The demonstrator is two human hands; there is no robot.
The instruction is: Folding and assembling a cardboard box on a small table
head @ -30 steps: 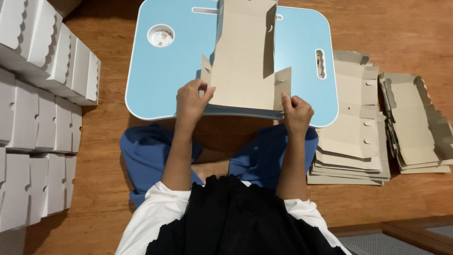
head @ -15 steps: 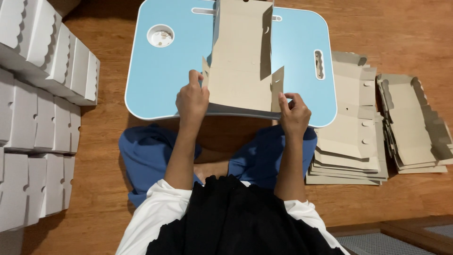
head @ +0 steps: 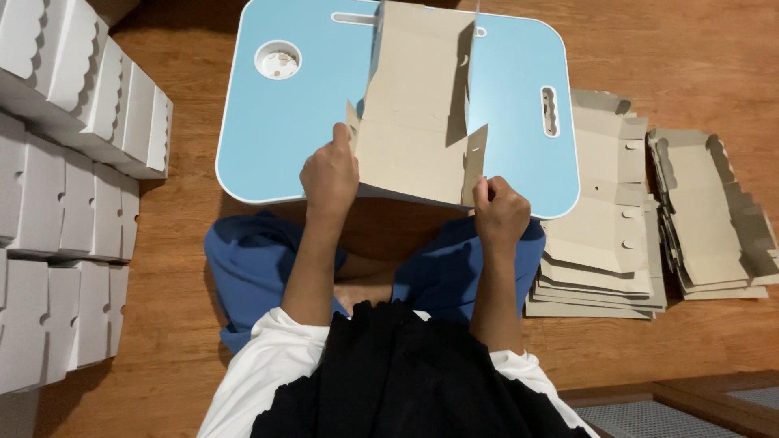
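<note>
A flat brown cardboard box blank (head: 415,122) lies on the light blue lap table (head: 284,122), its two long side walls folded upright. My left hand (head: 329,174) grips the near left side flap of the blank. My right hand (head: 501,212) pinches the near right flap at the table's front edge. Both hands sit at the blank's near end, above my crossed legs in blue trousers.
Two stacks of flat cardboard blanks (head: 600,211) (head: 714,219) lie on the wooden floor at the right. Several assembled white boxes (head: 73,162) are piled at the left. A round cup recess (head: 277,60) is in the table's far left corner.
The side walls of the blank have been folded further upright. Both hands have shifted slightly along the near flaps, pressing them inward.
</note>
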